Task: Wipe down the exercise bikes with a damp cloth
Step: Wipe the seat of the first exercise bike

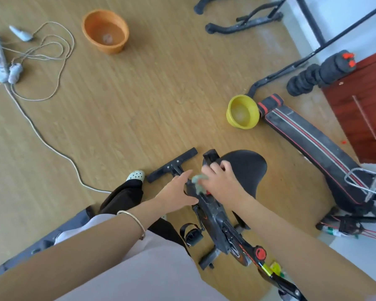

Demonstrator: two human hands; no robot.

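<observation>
Wiping is under way on the exercise bike, which is standing on the wooden floor directly below the camera. The right hand is pressing a small pale-green cloth against the dark frame just below the black saddle, its fingers curled over the cloth and the post beneath the seat. The left hand is lying open and flat against the near side of the frame, holding nothing, seemingly steadying the bike. Motion blur is softening both hands, so the exact grip on the cloth is hard to read.

Judging from this, the step in hand is cleaning the seat post and upper frame. The next move is likely calling for the cloth to travel down the frame toward the red knob and the pedal, with the left hand shifting out of its path.

Around the bike, a yellow bowl is sitting well apart on the floor beside a black padded bench with red stripes, and an orange bowl is farther off; either may be serving for rinsing, though water is hard to make out. A loose cord is trailing across the floor to the left, near the person's foot in a perforated shoe, and could be snagging a step. The bike's rear stabiliser bar is lying just beside that foot.
</observation>
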